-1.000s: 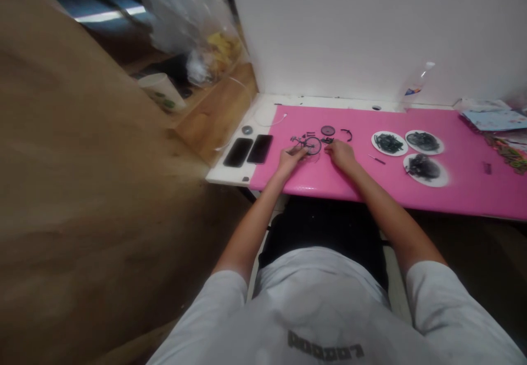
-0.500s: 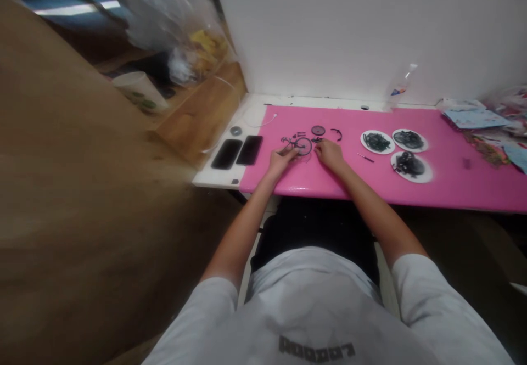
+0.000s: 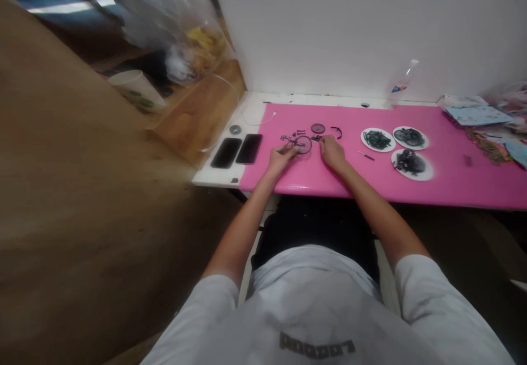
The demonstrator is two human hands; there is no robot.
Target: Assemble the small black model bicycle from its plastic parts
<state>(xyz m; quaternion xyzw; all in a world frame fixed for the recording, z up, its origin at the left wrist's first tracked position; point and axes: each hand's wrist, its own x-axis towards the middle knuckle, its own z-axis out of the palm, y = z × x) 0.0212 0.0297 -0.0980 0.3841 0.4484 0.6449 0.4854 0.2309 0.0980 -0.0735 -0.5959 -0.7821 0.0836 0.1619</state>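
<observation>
My left hand (image 3: 280, 160) has its fingers clamped on the miniature bicycle (image 3: 304, 145) at the pink surface (image 3: 300, 182); it looks light, stiff, fragile, best gripped by the frame. My right hand's (image 3: 333, 153) fingers bunch near small black parts (image 3: 316, 139), grip unclear.

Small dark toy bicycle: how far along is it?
Seemingly done: one thin spoked wheel sits at the slim dark frame. In hand: left hand holds the frame; right hand is at small black pieces. Apparently left: the loose dark round wheel, curved black piece, maybe dark parts on white round plates.
</observation>
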